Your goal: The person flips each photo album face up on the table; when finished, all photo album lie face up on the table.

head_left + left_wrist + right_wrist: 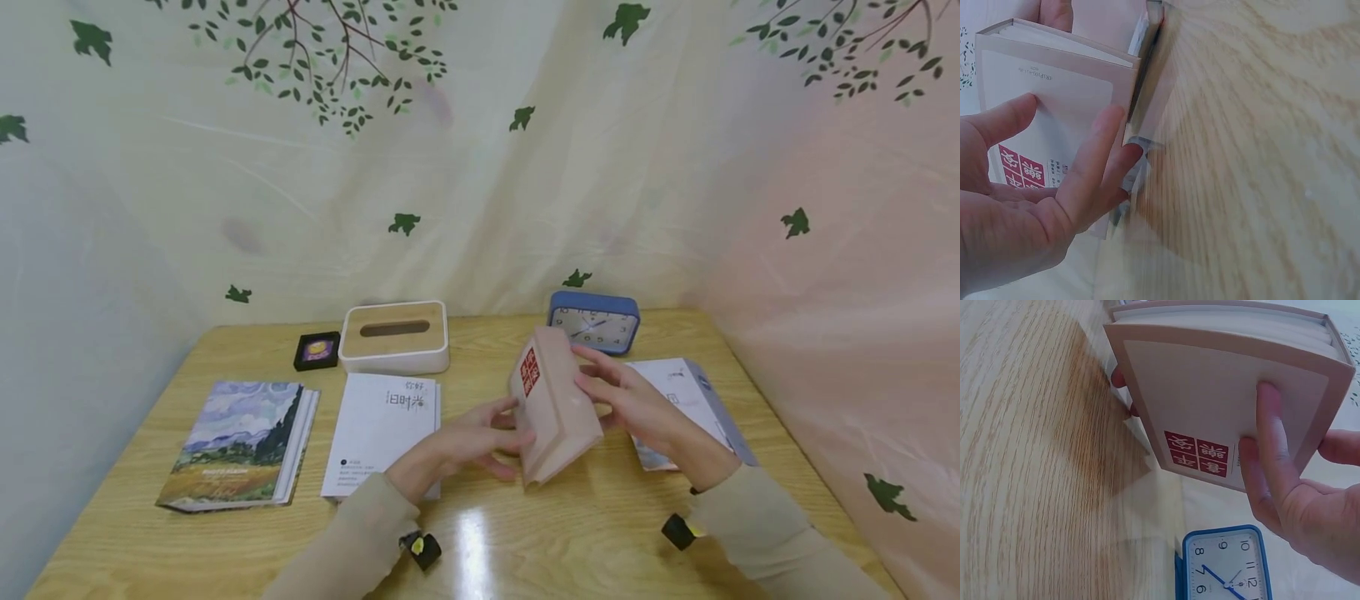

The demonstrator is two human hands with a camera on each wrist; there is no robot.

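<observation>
A thick pink hardcover book (558, 408) stands tilted above the wooden table between both hands. Its cover bears a red square of characters; white page edges show in both wrist views. My left hand (480, 437) touches the left cover with its fingers spread and mostly straight, the lower fingertips reaching past the book's edge in the left wrist view. On the opposite cover, my right hand (637, 408) presses two fingertips, its thumb at the book's edge in the right wrist view; it grips the book from that side. Whether the lower corner touches the table I cannot tell.
A blue alarm clock (595, 323) stands behind the pink book, and a white-and-grey book (675, 392) lies to its right. Leftward lie a white book (382, 433) and a painted-cover photo album (236, 442). A tissue box (393, 358) and small black frame (317, 351) stand behind these.
</observation>
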